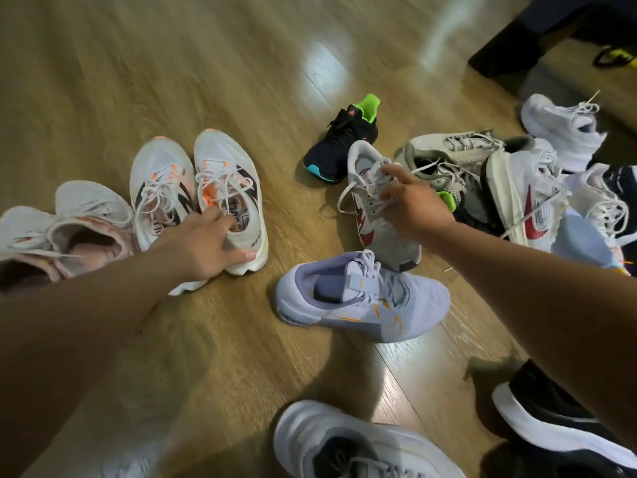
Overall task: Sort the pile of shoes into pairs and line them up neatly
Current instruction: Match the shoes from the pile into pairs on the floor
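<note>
On the glossy wood-plank floor (206, 63), streaked with lamp glare, a pinkish-white pair (69, 232) lies at far left. Beside it stand the white-and-orange running shoes (162, 177), toes pointing away. The left hand (203, 243) grips the right-hand one at its heel, fingers curled into the opening and thumb along the outside. Further right a black sneaker with a green heel tab (341, 143) sits alone. The right hand (413, 205) pinches the laces of a grey sneaker with a red swoosh (389, 236), above a lavender sneaker (362, 298). An unsorted pile (517, 188) spreads to the right, below dark furniture (517, 36).
</note>
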`<state>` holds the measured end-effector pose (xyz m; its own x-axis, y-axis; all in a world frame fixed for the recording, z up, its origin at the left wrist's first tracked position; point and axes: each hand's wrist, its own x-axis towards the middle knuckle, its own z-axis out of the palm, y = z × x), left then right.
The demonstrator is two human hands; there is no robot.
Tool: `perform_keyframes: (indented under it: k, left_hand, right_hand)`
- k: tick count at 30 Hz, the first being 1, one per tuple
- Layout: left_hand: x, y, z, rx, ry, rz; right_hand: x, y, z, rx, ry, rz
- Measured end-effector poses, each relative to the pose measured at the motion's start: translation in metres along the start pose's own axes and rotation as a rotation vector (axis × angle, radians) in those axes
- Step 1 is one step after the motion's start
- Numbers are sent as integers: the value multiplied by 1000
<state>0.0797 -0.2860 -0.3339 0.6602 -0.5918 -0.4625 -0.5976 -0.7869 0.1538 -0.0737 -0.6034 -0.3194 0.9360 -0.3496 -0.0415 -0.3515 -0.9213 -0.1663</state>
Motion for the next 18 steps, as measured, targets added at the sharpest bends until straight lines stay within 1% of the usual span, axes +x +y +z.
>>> perform_keyframes:
  k: [2, 3, 4, 5, 6, 7, 8, 9, 10, 11, 12, 13, 15, 17, 18]
  left_hand:
    - [-6, 13, -2, 7, -1, -81]
    - [-12, 25, -4, 34, 29, -140]
    - [-19, 39, -6, 101, 84, -189]
    - [-27, 56, -7, 208, 164, -199]
    - [-36, 73, -7, 312, 263, -148]
    - [-42, 90, -4, 362, 371, -35]
    - [-43, 107, 2, 339, 433, 111]
    - [-42, 121, 9, 233, 408, 251]
    - [-40, 133, 16, 85, 305, 348]
    - [-36, 140, 21, -36, 176, 396]
    - [-31, 142, 24, -100, 99, 414]
    - [-25, 142, 25, -107, 76, 425]
    - [-20, 140, 22, -20, 82, 465]
    - [-22, 138, 17, 105, 105, 495]
    - [-24, 133, 18, 179, 125, 499]
  right_hand:
    - [-8, 5, -7, 8, 18, -36]
    - [-13, 7, -8, 12, 28, -66]
    - [-19, 7, -8, 21, 20, -98]
    - [-25, 7, -4, 32, -9, -127]
    - [-31, 7, 0, 46, -49, -146]
    - [-38, 9, 4, 73, -87, -140]
    - [-44, 11, 7, 125, -114, -100]
    - [-51, 14, 9, 195, -133, -32]
    - [-57, 15, 9, 253, -154, 37]
    - [-61, 16, 8, 278, -172, 90]
    - [-61, 16, 7, 272, -200, 121]
    - [-60, 15, 5, 249, -236, 132]
    - [-55, 9, 1, 191, -295, 140]
    - [-53, 1, -4, 135, -312, 138]
    - [-55, -4, -6, 95, -294, 139]
